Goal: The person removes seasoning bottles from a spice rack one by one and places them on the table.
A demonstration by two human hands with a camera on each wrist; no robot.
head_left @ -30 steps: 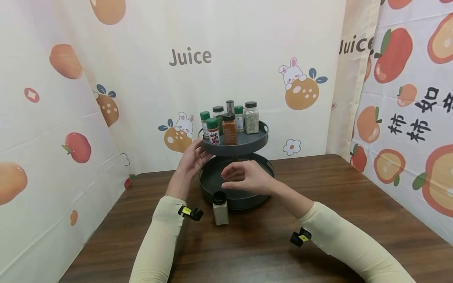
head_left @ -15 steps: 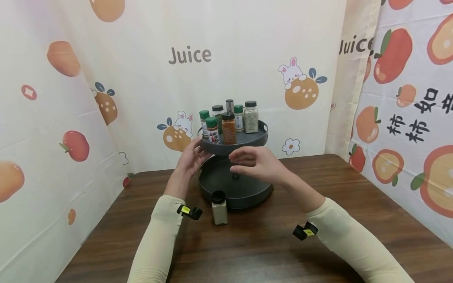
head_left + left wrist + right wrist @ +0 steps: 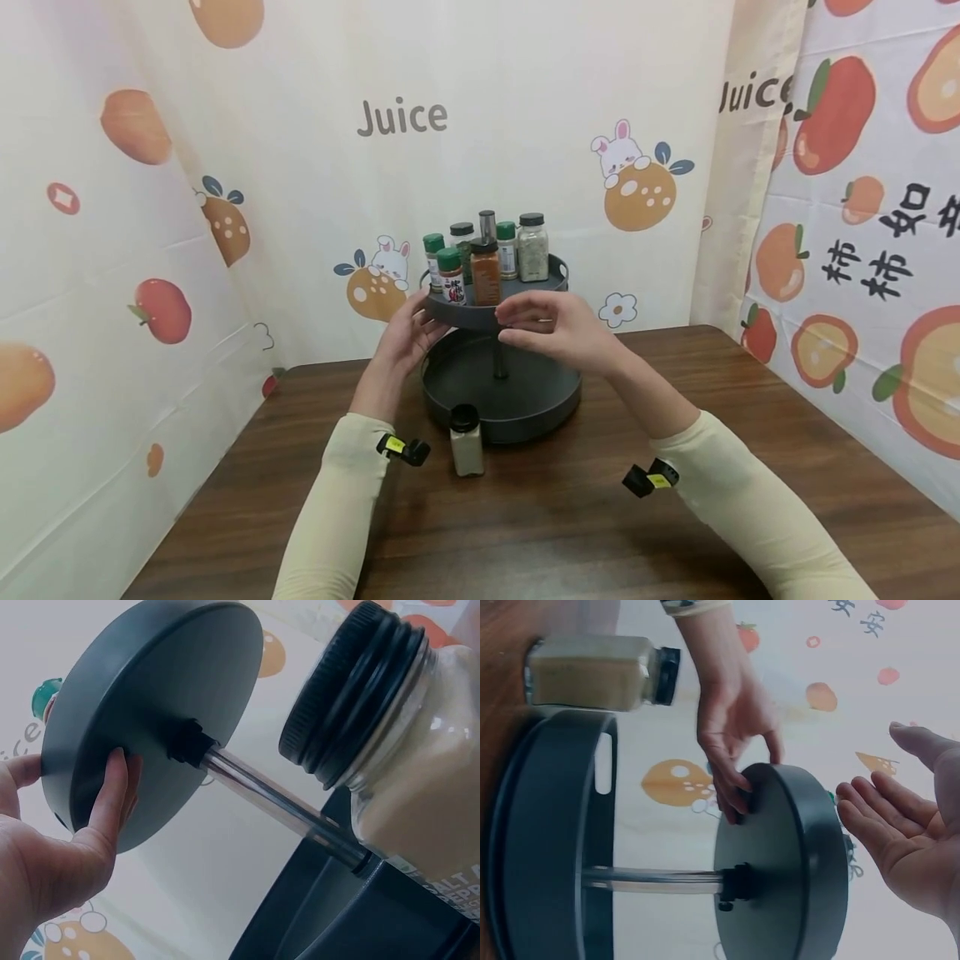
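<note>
A dark grey two-tier turntable stands on the table, its upper tray [image 3: 461, 316] on a post [image 3: 262, 796] above the lower tray [image 3: 517, 430]. With the thumb at the rim and fingers beneath, my left hand [image 3: 403, 337] grips the upper tray's left side; the right wrist view shows this left hand [image 3: 735, 724] too. My right hand [image 3: 566, 329] hovers before the front right of that tray, fingers loosely bent and holding nothing. Several spice jars are on the upper tray, among them an orange-red one [image 3: 486, 279] and a green-capped one [image 3: 452, 283] at the front.
A black-capped square jar of pale powder [image 3: 467, 450] stands on the brown wooden table [image 3: 540, 525], close in front of the lower tray. Fruit-printed curtains [image 3: 525, 108] surround the back and sides.
My right hand has risen and shifted right, from in front of the lower tray to the upper tray's rim. The left hand keeps its grip, and the jars stand as before.
</note>
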